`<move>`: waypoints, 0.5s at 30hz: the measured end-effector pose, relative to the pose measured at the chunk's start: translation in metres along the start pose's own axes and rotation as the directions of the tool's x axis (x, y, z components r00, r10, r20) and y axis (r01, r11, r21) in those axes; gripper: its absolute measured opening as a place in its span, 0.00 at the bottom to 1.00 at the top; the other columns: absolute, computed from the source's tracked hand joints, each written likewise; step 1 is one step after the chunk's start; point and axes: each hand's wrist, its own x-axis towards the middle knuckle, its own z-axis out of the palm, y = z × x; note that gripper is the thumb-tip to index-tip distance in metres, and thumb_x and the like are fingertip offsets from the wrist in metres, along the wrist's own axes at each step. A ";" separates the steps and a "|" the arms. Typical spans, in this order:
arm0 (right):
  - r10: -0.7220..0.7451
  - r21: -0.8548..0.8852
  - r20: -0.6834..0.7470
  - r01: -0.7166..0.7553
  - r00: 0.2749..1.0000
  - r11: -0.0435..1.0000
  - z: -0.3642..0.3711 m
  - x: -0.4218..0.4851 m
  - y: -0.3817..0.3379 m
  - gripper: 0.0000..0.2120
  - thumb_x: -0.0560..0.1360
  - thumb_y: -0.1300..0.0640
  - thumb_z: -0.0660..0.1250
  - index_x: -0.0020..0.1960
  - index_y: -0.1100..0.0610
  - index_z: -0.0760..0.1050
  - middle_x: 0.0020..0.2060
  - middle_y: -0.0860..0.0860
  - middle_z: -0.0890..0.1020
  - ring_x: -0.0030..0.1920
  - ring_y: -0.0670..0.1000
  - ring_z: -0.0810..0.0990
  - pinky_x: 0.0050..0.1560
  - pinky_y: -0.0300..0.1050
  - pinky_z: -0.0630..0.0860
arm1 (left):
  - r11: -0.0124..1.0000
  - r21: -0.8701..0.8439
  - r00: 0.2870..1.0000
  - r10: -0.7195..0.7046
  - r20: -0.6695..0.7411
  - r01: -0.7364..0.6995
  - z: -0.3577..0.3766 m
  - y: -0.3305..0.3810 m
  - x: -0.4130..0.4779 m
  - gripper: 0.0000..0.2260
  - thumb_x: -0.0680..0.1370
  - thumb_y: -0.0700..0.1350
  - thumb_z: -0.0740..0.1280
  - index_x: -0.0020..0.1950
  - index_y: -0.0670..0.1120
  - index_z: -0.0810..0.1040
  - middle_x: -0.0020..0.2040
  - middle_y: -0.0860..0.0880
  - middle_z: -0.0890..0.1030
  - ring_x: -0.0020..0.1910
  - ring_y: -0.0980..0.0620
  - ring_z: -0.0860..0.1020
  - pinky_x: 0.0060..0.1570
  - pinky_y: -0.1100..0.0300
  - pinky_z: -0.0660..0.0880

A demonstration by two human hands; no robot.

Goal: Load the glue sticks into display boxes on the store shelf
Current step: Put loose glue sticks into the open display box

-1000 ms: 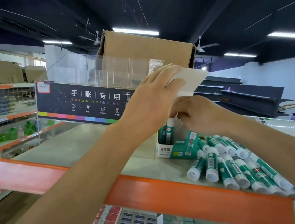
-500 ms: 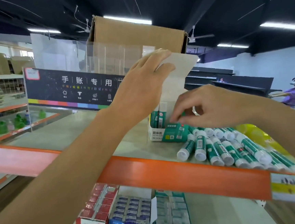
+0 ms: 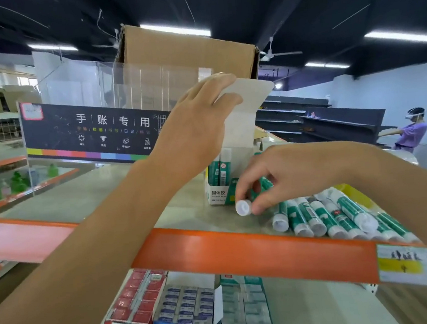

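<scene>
A small white and green display box [image 3: 217,193] stands on the top shelf [image 3: 122,193] with two or so glue sticks [image 3: 221,165] upright inside. My left hand [image 3: 199,127] holds its raised white lid flap [image 3: 250,94] back. In front of the box, my right hand [image 3: 285,173] pinches one green and white glue stick [image 3: 243,207] by its white cap, low over the shelf. Several more glue sticks [image 3: 325,216] lie in a row on the shelf to the right.
A brown cardboard carton [image 3: 187,50] and a clear acrylic organiser [image 3: 92,87] with a dark sign [image 3: 93,131] stand behind. The shelf has an orange front rail [image 3: 240,247]. Below lie red, blue and green boxed goods [image 3: 183,306]. A person in purple [image 3: 411,131] stands far right.
My right hand has come out of the box, moved down to the loose pile and closed on one glue stick. My left hand keeps holding the flap. The camera has tilted down a little.
</scene>
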 end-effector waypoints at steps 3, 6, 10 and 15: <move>-0.016 0.043 -0.132 0.021 0.991 0.999 -0.007 0.001 0.001 0.10 0.74 0.48 0.69 0.55 0.46 0.80 0.47 0.40 0.81 0.48 0.38 0.78 0.47 0.28 0.71 | 1.000 0.006 1.000 -0.003 -0.005 0.004 0.001 0.000 -0.001 0.17 0.72 0.30 0.58 0.57 0.38 0.77 0.65 0.40 0.73 0.64 0.40 0.70 0.56 0.44 0.73; -0.032 0.056 -0.238 0.047 0.971 0.997 -0.014 0.002 0.001 0.10 0.75 0.48 0.68 0.55 0.48 0.81 0.46 0.42 0.83 0.47 0.39 0.79 0.51 0.36 0.75 | 1.000 0.017 1.000 0.016 -0.004 -0.016 0.001 -0.002 -0.001 0.16 0.71 0.31 0.58 0.57 0.39 0.77 0.65 0.40 0.73 0.64 0.41 0.70 0.55 0.45 0.74; -0.051 0.062 -0.367 0.079 0.929 0.995 -0.025 0.005 0.008 0.10 0.77 0.51 0.66 0.56 0.52 0.80 0.47 0.43 0.82 0.47 0.40 0.79 0.51 0.37 0.76 | 0.999 0.027 0.999 0.041 0.013 -0.041 0.002 -0.006 0.000 0.18 0.72 0.36 0.54 0.56 0.38 0.77 0.64 0.39 0.73 0.64 0.40 0.71 0.55 0.43 0.74; -0.075 -0.119 -0.479 0.020 0.875 0.993 -0.036 0.013 0.019 0.12 0.75 0.48 0.64 0.56 0.50 0.80 0.47 0.46 0.79 0.44 0.43 0.77 0.47 0.34 0.73 | 0.999 0.026 0.999 0.028 0.038 -0.029 0.001 -0.004 0.000 0.17 0.73 0.37 0.54 0.57 0.40 0.77 0.65 0.40 0.72 0.65 0.40 0.70 0.57 0.43 0.73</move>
